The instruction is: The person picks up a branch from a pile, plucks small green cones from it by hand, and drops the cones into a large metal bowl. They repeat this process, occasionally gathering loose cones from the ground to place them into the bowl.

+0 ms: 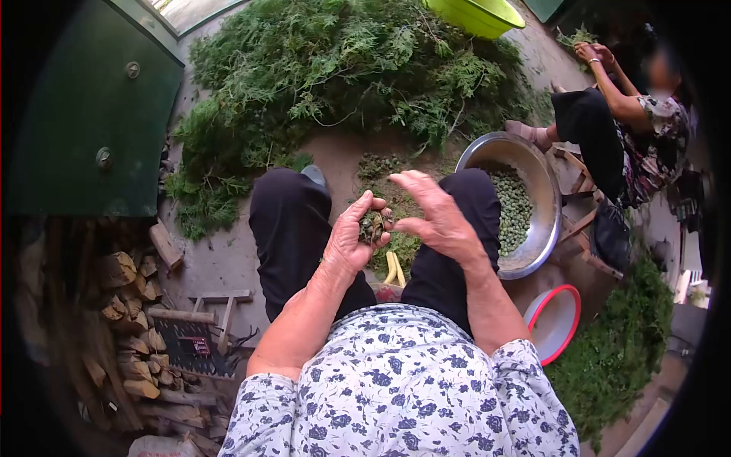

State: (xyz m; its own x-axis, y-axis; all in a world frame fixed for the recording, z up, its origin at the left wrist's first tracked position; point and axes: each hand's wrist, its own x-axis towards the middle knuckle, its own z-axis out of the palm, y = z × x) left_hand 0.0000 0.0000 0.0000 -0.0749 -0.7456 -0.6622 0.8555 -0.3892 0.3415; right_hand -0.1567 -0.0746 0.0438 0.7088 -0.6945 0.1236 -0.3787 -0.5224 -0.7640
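Above my lap, my left hand point(356, 233) is cupped around a small clump of plant bits point(372, 227), dark green and brown. Just to its right, my right hand point(438, 217) is raised with thumb and fingers spread and nothing between them. Beyond my right knee stands a wide metal basin point(546, 206) partly filled with small round green cones point(512, 209). Loose green bits point(381, 165) lie on the ground between my knees, near two yellow strips point(394, 269).
A large heap of leafy branches point(343, 68) spreads ahead, with a lime-green tub point(487, 17) behind. Another person point(632, 122) sits at the upper right, holding a sprig. A red-rimmed bowl point(577, 305) is at right; stacked firewood point(137, 327) and a small stool point(221, 295) are at left.
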